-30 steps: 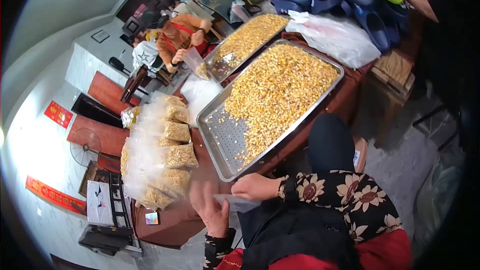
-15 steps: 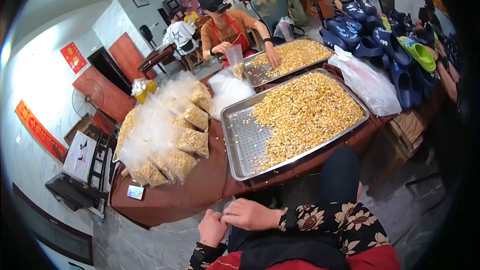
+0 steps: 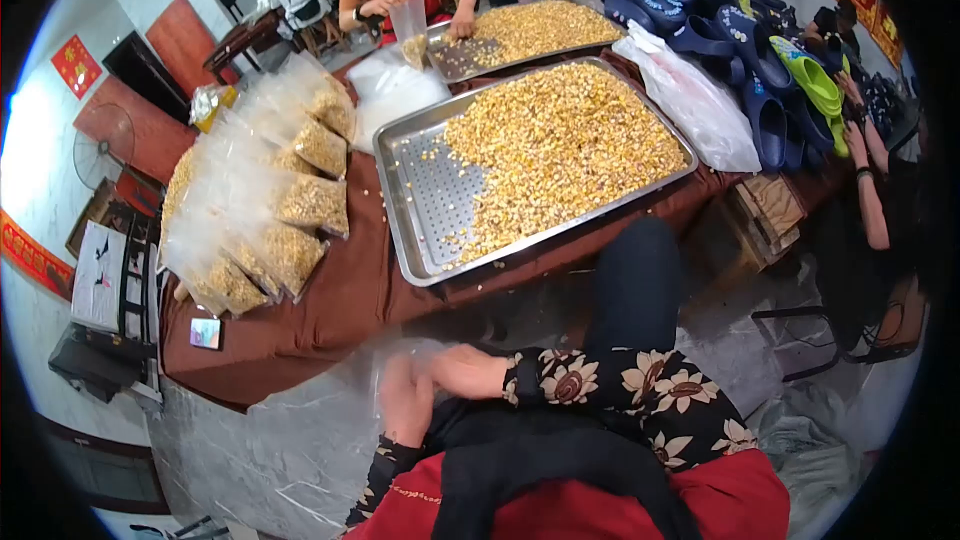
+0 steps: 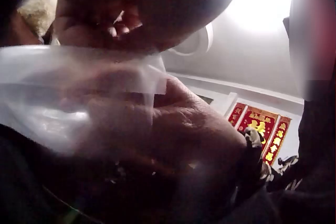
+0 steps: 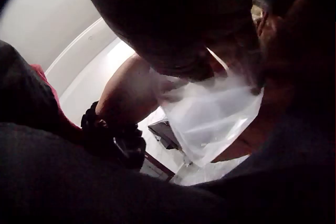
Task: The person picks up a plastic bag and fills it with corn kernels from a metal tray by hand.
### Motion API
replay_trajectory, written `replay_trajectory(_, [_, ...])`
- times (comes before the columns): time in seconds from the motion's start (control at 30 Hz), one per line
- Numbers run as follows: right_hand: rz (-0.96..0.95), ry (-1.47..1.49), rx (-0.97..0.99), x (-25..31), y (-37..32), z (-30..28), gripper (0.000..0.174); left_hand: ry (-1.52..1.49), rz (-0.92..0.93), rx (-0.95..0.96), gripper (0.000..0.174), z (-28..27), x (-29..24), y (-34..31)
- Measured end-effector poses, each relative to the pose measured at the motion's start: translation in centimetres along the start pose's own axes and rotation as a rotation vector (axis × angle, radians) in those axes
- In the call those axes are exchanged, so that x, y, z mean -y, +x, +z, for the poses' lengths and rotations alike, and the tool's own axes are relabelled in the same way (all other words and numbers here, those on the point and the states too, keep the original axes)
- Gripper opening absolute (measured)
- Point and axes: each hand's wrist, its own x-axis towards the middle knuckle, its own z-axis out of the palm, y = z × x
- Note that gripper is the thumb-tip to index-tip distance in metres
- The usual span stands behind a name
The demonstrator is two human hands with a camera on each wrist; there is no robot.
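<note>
Close in front of the lap, both hands are together at an empty-looking clear plastic bag. My left hand, blurred, grips the bag with curled fingers. Just against it, my right hand pinches the bag from the other side. Across the left wrist view the translucent film stretches in front of the fingers. Beyond the hands, on the table, lies a metal tray with a heap of yellow, corn-like kernels and a bare perforated left part.
Filled clear bags stand in a cluster on the brown tablecloth. A small shiny card lies near the table edge. Behind are a stack of plastic bags, a second tray and a person scooping kernels. Blue clogs are piled right.
The head view has swung and tilted. My left hand, earlier with spread fingers, has closed in beside the right hand at the bag. The person opposite has reached a hand into the far tray.
</note>
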Motion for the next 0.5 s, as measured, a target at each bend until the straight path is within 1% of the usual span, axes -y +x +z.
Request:
replay_trajectory(0.03, [0.006, -0.025, -0.076, -0.3, 0.1, 0.4, 0.019, -0.009, 0.000, 0.019, 0.012, 0.2, -0.1, -0.2])
replay_trajectory(0.07, [-0.002, -0.107, -0.200, -0.2, 0.0, 0.7, 0.022, -0.016, 0.001, 0.036, 0.013, 0.3, -0.1, -0.3])
replay_trajectory(0.1, [-0.117, -0.381, -0.177, -1.0, 0.5, 0.8, 0.028, -0.016, -0.015, 0.038, 0.013, 0.5, -0.2, -0.4])
replay_trajectory(0.17, [-0.308, -0.459, -0.446, -1.5, 1.4, 0.9, 0.026, -0.009, 0.025, 0.002, 0.013, 0.8, -0.4, -0.4])
replay_trajectory(0.2, [-0.308, -0.450, -0.435, -1.8, 1.3, 0.9, 0.026, 0.007, -0.039, 0.075, 0.012, 0.3, -0.7, -0.4])
replay_trajectory(0.23, [-0.320, -0.484, -0.316, -1.3, 1.2, 0.2, 0.022, 0.009, -0.054, 0.077, 0.012, 0.2, -0.6, -0.2])
replay_trajectory(0.27, [-0.333, -0.517, -0.196, -0.9, 1.2, -0.6, 0.019, 0.048, 0.017, 0.040, 0.010, 0.2, -0.4, 0.1])
replay_trajectory(0.3, [-0.335, -0.509, -0.184, -0.5, 1.4, -1.2, 0.019, 0.087, 0.089, 0.001, 0.009, 0.1, -0.3, 0.4])
replay_trajectory(0.33, [-0.254, -0.526, -0.029, -0.1, 1.6, -1.8, 0.017, 0.020, 0.077, 0.052, 0.018, -0.4, -0.6, 0.7])
replay_trajectory(0.37, [-0.175, -0.539, 0.130, 0.0, 1.8, -2.0, 0.015, 0.023, 0.059, 0.050, 0.018, -0.8, -0.8, 1.1])
replay_trajectory(0.4, [-0.256, -0.552, -0.024, -0.6, 1.9, -1.9, 0.014, 0.064, 0.123, 0.105, 0.021, -1.3, -0.9, 1.4])
replay_trajectory(0.43, [-0.200, -0.439, -0.041, -1.3, 2.1, -1.8, 0.015, 0.107, 0.182, 0.161, 0.025, -1.7, -0.8, 1.5])
replay_trajectory(0.47, [-0.246, -0.380, -0.125, -1.1, 2.2, -2.5, 0.016, 0.155, 0.259, 0.171, 0.031, -1.9, -0.5, 1.6])
replay_trajectory(0.5, [-0.289, -0.317, -0.209, -0.8, 2.4, -2.9, 0.019, 0.169, 0.229, 0.167, 0.031, -2.0, -0.3, 1.7])
